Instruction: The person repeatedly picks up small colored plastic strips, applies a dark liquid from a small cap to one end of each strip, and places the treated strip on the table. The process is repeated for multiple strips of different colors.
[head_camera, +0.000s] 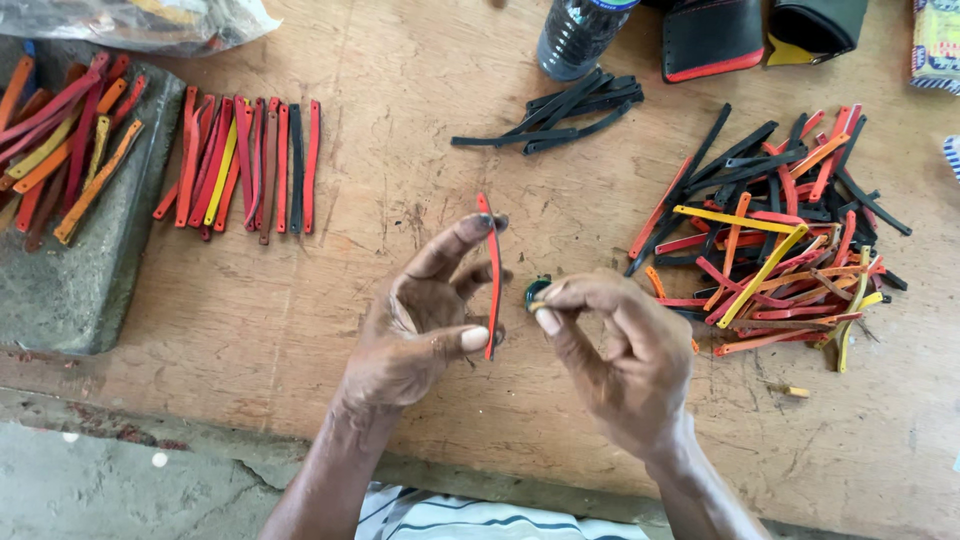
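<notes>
Your wooden table (420, 130) is scuffed and scratched, pale brown. At its left edge sits a grey stone slab (70, 290), rough-faced, with red, orange and yellow strips lying across its top. Just right of the slab, a neat row of strips (245, 165) lies side by side, mostly red with one yellow and a few dark ones. To your right a loose heap of strips (780, 240) sprawls, black, red, orange and yellow, crossing every way. Above centre a small bundle of black strips (565, 115) lies beside a dark plastic bottle (578, 38). Nothing lies between your hands and the table edge.

Your left hand (420, 320) pinches a thin red strip (492, 275), slightly bowed, held upright off the table: forefinger tip at its top end, thumb pressing near its lower end. Your right hand (615, 350) is closed, thumb and fingers together on a small dark green round object (537, 291), too hidden to tell its kind, just beside the red strip.
</notes>
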